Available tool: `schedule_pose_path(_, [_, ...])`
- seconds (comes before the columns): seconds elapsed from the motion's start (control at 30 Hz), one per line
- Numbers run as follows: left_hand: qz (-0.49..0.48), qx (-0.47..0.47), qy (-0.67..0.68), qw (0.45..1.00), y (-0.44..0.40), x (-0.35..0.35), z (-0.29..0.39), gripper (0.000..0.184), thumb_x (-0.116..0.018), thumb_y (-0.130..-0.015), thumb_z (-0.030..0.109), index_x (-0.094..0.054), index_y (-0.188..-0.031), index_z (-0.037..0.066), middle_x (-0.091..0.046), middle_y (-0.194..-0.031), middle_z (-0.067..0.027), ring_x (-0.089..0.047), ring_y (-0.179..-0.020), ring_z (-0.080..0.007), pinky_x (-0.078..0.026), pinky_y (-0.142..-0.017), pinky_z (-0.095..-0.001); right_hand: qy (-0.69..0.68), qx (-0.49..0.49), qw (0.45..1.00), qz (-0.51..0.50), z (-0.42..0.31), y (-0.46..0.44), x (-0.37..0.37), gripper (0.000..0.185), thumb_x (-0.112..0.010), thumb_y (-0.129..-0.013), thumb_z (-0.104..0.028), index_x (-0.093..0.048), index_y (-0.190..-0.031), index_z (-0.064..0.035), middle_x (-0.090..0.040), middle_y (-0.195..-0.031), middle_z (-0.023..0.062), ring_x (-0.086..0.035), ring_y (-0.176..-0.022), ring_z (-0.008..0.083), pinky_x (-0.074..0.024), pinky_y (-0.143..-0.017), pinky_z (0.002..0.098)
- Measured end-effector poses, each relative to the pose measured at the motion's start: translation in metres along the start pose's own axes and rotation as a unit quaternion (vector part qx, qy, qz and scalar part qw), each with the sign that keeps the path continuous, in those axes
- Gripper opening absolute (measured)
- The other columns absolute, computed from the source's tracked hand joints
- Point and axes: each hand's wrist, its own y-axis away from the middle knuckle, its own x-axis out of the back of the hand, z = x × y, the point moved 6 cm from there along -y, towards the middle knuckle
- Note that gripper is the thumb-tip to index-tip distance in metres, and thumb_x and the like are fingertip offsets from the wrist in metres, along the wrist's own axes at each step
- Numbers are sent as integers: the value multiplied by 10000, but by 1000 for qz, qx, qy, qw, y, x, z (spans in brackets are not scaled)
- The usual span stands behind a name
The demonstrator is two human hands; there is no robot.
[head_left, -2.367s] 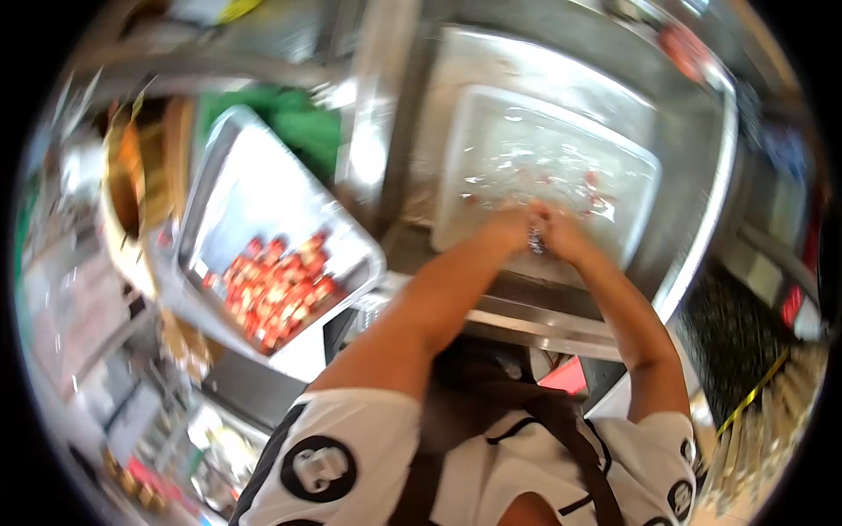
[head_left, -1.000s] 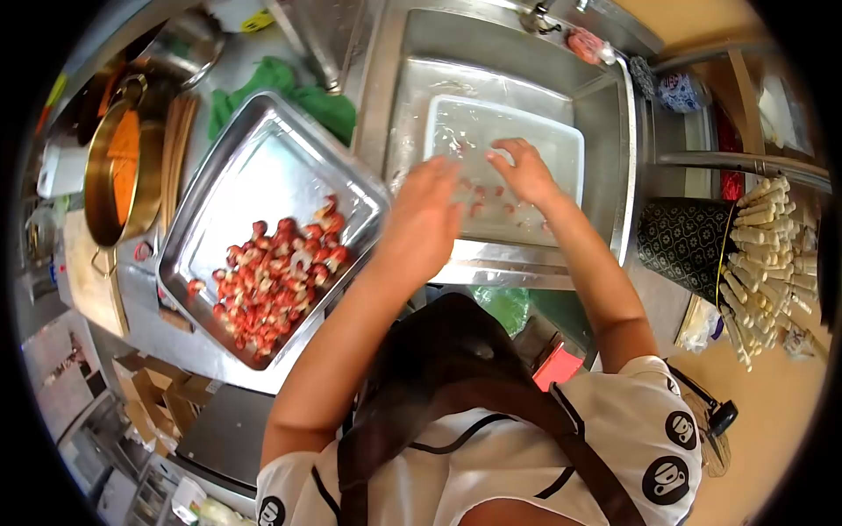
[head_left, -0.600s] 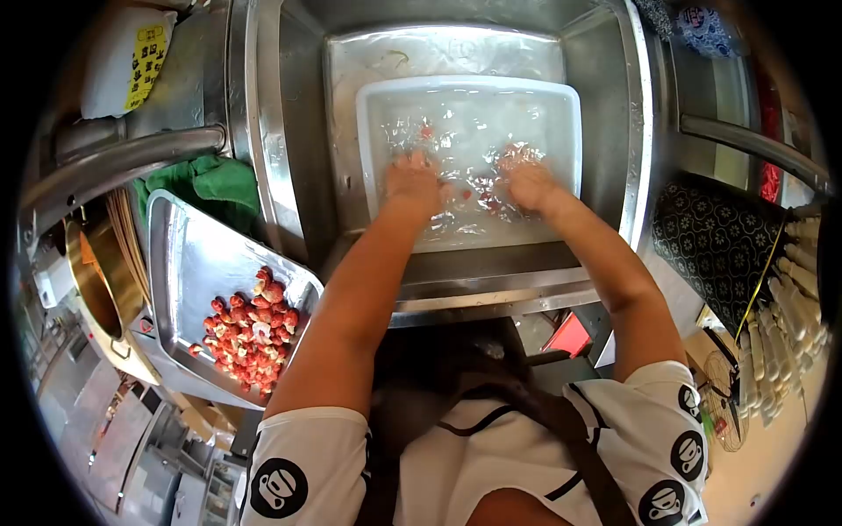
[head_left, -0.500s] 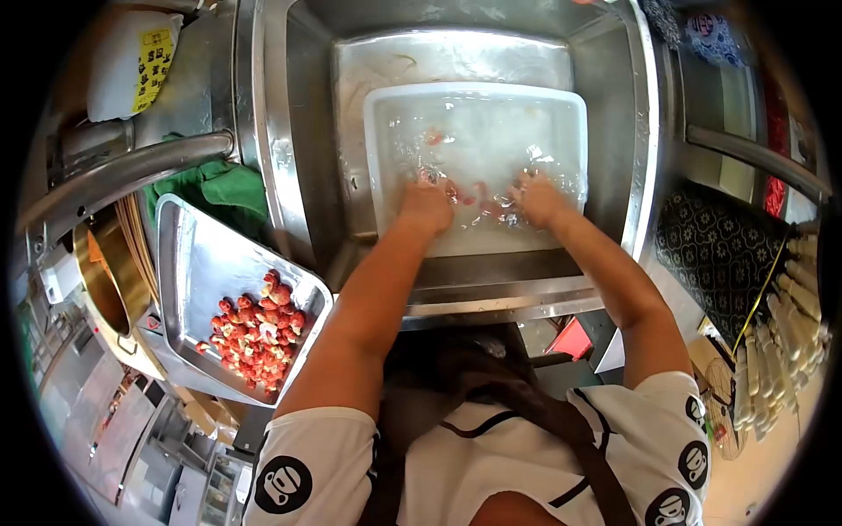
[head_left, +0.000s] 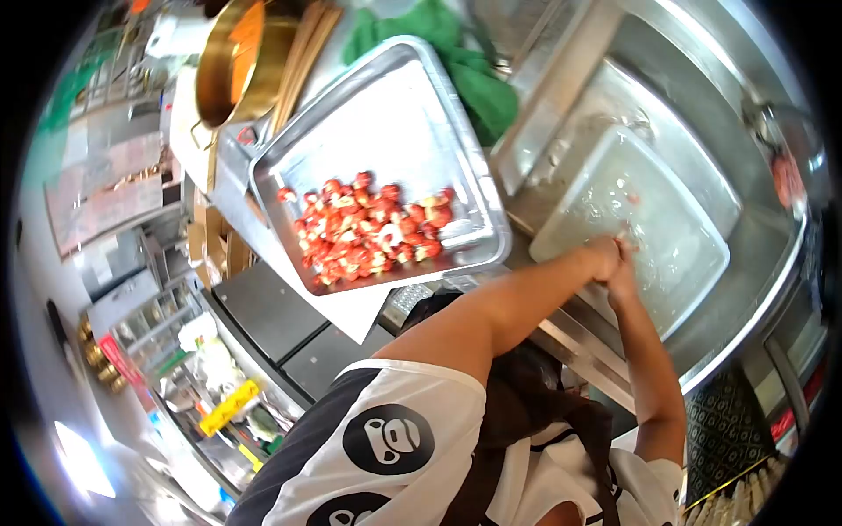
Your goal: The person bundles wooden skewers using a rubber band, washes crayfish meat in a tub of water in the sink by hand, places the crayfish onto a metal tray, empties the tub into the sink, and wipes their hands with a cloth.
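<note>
My left hand (head_left: 602, 258) and my right hand (head_left: 624, 273) are together at the near left side of a white plastic tub (head_left: 721, 256) of cloudy water. Their fingers are closed against each other, and whatever lies between them is hidden. A reddish piece (head_left: 633, 199) shows in the water just beyond the hands. To the left, a metal tray (head_left: 386, 105) bears a heap of small red pieces with pale patches (head_left: 373, 230); their exact kind is unclear.
The tub stands inside a steel sink (head_left: 761, 230). A green cloth (head_left: 474, 88) lies behind the tray, near a brass-coloured pot (head_left: 210, 83) and long wooden sticks (head_left: 303, 66). A patterned dark cover (head_left: 724, 430) hangs at the lower right.
My hands have come out of their spread position in the water and met at the tub's near side. The view has turned left, bringing the tray closer to the middle.
</note>
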Motion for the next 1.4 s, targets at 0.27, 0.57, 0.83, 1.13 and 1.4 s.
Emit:
schedule_pose_path(0.27, [155, 225, 381, 883, 112, 76, 43, 498, -475, -850, 209, -318, -1266, -14, -367, -1263, -230, -501, -1007, -413, -426, -863, -438, 77, 81, 993, 35, -87, 86, -51, 267, -444, -920, -126, -461, -1181, -74, -541, -1078, 37, -528, -971, 140, -422, -841, 270])
schedule_pose_path(0.57, [426, 25, 299, 853, 355, 165, -1, 496, -432, -847, 60, -260, -1305, -23, -425, -1225, -248, -426, -1156, -365, -356, -953, -404, 205, 345, 911, -91, -164, 173, -274, 300, -510, -887, -134, -486, -1177, -61, -568, -1005, 75, -538, -918, 140, -440, -802, 271])
schedule_pose_path(0.83, [523, 268, -4, 809, 446, 153, -58, 370, -563, -765, 69, -509, -1132, 68, -480, -1175, -162, -503, -1043, -351, -436, -843, -428, 326, 446, 829, -86, -167, 187, -308, 316, -565, -850, -164, -533, -1142, -46, -559, -1115, 136, -568, -982, 258, -450, -850, 323])
schedule_pose_path(1.13, [365, 103, -172, 909, 381, 141, -67, 294, -569, -657, 21, -597, -937, 106, -531, -1033, -100, -505, -968, -308, -435, -817, -397, 360, 242, 852, 292, -105, 63, 77, 313, -545, -867, -230, -567, -1079, -1, -621, -945, 173, -606, -872, 275, -474, -783, 352])
schedule_pose_path(1.4, [381, 174, 29, 907, 376, 153, -74, 163, -623, -767, 6, -592, -925, 26, -580, -1002, -105, -590, -870, -205, -472, -717, -267, 483, 224, 774, 343, -93, -12, 100, 478, -542, -850, -362, -486, -1203, -45, -446, -1226, 245, -425, -1141, 378, -352, -969, 423])
